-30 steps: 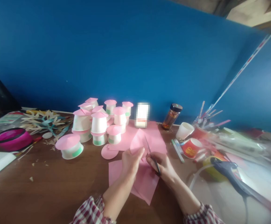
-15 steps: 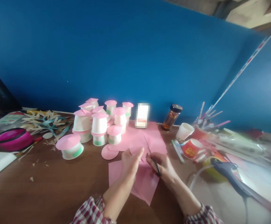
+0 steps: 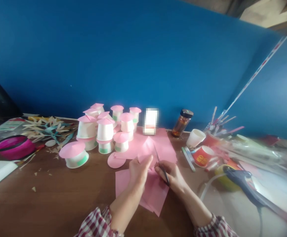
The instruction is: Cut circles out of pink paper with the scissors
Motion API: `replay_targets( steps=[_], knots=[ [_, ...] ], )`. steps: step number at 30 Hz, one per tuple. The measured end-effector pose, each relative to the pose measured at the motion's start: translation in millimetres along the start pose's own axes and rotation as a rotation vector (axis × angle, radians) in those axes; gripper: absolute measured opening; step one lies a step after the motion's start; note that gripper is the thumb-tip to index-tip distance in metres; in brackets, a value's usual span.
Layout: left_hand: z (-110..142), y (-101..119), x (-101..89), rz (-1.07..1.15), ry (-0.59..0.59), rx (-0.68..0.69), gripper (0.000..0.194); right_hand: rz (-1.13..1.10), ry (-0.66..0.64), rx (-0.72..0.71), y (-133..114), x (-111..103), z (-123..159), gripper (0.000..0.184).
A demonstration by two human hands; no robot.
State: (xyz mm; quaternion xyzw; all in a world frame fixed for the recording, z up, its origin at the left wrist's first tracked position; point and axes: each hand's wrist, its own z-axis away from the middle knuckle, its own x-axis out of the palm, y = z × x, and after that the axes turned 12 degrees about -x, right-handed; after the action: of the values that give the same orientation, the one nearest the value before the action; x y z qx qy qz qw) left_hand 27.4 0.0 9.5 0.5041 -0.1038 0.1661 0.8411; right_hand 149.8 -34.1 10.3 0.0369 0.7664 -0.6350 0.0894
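Between thumb and fingers, my left hand [image 3: 139,171] pinches a piece of pink paper [image 3: 146,148], raised above the table. My right hand [image 3: 171,174] is closed around a pair of scissors [image 3: 157,153], whose blades point away from me at the paper's right side. Whether the blades touch the paper I cannot tell. Under my hands lie pink sheets [image 3: 155,200]. A larger pink sheet [image 3: 167,141] is spread farther back, with a pink paper disc [image 3: 116,160] at its left corner. To the left stand several white cups with pink cone tops [image 3: 105,130].
A wide cup with a pink top [image 3: 73,154] stands at left, near wood scraps and a magenta pouch [image 3: 14,147]. On the right are a dark-lidded jar [image 3: 182,122], a white cup [image 3: 195,138], a red cup [image 3: 203,156] and a glue gun [image 3: 247,184]. A blue wall [image 3: 143,59] rises behind.
The held pink paper has tilted slightly and looks brighter. Both hands and the scissors keep nearly the same place.
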Motion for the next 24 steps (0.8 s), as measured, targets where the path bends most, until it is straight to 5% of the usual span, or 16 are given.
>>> replay_targets(
  steps=[24],
  knots=[
    [-5, -1, -2.8, -0.020, 0.002, -0.027, 0.029, 0.047, -0.007, -0.007, 13, -6, 0, 0.019]
  ],
)
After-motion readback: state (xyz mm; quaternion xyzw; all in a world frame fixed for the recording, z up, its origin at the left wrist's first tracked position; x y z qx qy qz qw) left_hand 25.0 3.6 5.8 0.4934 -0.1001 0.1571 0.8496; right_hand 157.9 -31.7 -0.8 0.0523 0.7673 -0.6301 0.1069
